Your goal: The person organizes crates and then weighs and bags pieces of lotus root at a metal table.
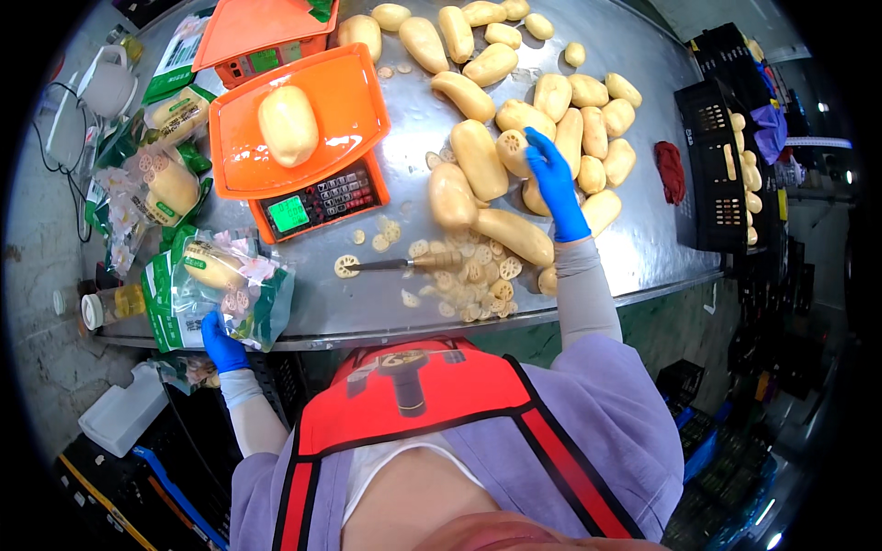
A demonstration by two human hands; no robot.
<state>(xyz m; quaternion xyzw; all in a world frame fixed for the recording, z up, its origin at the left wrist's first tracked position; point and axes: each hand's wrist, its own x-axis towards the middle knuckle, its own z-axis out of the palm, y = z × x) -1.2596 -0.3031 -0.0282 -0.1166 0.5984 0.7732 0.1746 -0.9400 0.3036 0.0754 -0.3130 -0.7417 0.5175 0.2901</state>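
Observation:
In a blue glove, my right hand (555, 182) touches a lotus root segment (513, 150) whose cut end shows holes; whether the fingers grip it cannot be told. Many peeled lotus roots (480, 160) lie around it on the metal table (331, 303). My left hand (222, 343), also gloved in blue, holds the lower edge of a printed plastic bag (227, 282) with lotus root inside. One lotus root (288, 126) rests on the orange tray of a digital scale (322, 195). A knife (400, 264) with a wooden handle lies among thin lotus slices (475, 275).
A second orange scale (265, 41) stands behind the first. Packed bags (165, 186), a white electric kettle (109, 81) and a lidded jar (114, 305) are at the left. A red cloth (669, 173) and a black crate (706, 165) are at the right.

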